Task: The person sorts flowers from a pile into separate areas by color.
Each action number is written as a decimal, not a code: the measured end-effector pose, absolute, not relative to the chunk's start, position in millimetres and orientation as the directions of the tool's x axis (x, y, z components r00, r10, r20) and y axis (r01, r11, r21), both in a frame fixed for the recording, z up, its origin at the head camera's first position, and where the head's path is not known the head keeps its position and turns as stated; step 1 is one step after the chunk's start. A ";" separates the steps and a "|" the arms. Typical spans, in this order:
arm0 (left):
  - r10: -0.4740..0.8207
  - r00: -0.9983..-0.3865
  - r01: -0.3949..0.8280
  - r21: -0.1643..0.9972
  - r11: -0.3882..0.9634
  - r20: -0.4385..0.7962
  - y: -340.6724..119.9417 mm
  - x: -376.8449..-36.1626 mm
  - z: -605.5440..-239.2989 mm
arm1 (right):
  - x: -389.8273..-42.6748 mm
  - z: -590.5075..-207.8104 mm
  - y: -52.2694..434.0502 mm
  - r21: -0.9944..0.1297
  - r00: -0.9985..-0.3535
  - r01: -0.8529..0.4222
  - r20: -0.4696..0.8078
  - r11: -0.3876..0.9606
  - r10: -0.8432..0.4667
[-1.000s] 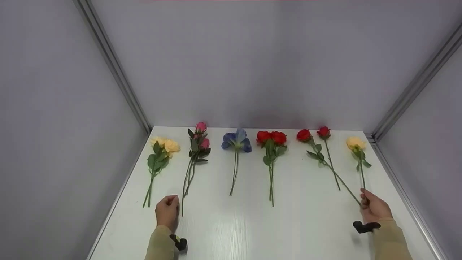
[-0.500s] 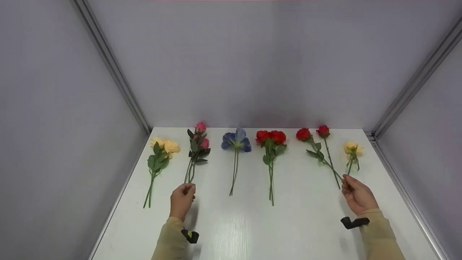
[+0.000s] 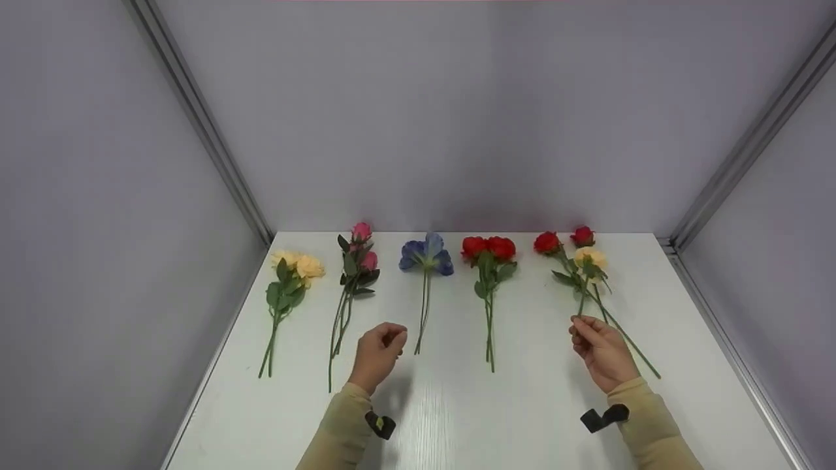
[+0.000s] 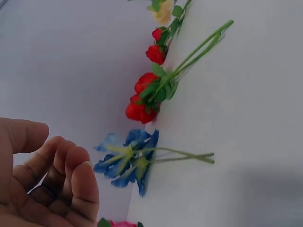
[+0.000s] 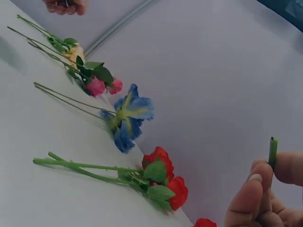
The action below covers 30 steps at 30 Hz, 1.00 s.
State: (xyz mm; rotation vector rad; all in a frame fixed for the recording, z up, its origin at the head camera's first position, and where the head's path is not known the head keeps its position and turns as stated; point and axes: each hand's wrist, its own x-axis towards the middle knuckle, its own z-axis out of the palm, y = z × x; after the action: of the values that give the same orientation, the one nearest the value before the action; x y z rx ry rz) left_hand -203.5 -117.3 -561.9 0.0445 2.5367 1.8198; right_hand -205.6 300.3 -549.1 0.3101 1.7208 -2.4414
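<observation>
My right hand (image 3: 597, 339) pinches the lower stem of a single yellow rose (image 3: 590, 257) and holds it up off the white table (image 3: 457, 418). Its bloom hangs in front of two long-stemmed red roses (image 3: 547, 243). In the right wrist view the cut stem end (image 5: 272, 152) sticks up between thumb and fingers of that hand (image 5: 265, 189). My left hand (image 3: 382, 346) hovers with loosely curled fingers and holds nothing, just left of the blue flower's (image 3: 428, 254) stem end. The left wrist view shows this empty hand (image 4: 47, 179) near the blue flower (image 4: 128, 158).
Other flowers lie in a row, blooms toward the back wall: a yellow pair (image 3: 297, 264) at far left, pink buds (image 3: 363, 251), a red pair (image 3: 490, 248). Grey walls with metal corner posts (image 3: 738, 163) close in three sides.
My right hand lifted the yellow rose from the far right and carried it left, over the red roses. My left hand moved right, from the pink stems toward the blue flower.
</observation>
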 end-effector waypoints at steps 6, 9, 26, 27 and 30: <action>0.148 -0.988 0.082 0.953 0.292 0.040 -82.0 -205.6 -556.9 | -200.8 -548.5 263.3 -0.958 -0.979 0.204 -0.201 -0.203 -0.035; 0.179 -0.984 0.067 0.955 0.288 0.015 -65.9 -208.0 -556.1 | -199.5 -546.8 245.6 -0.964 -0.978 0.204 -0.191 -0.172 -0.088; 0.253 -0.932 -0.255 0.965 0.055 -0.260 -21.5 -235.5 -546.6 | -193.7 -543.4 174.9 -0.995 -0.920 0.094 -0.102 0.039 -0.378; 0.247 -0.929 -0.281 0.959 0.019 -0.277 -22.0 -238.2 -546.1 | -193.0 -543.4 173.7 -0.995 -0.915 0.079 -0.095 0.056 -0.391; 0.235 -0.919 -0.343 0.935 -0.085 -0.316 -24.3 -245.8 -545.0 | -190.6 -543.3 171.3 -0.993 -0.906 0.044 -0.086 0.110 -0.415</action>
State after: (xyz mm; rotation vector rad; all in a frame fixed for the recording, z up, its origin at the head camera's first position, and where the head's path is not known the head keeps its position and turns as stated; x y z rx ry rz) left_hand -245.8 -24.3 -545.0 -0.1175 1.8132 2.0591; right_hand -190.6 171.3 -543.3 -0.3632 2.0511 -1.8544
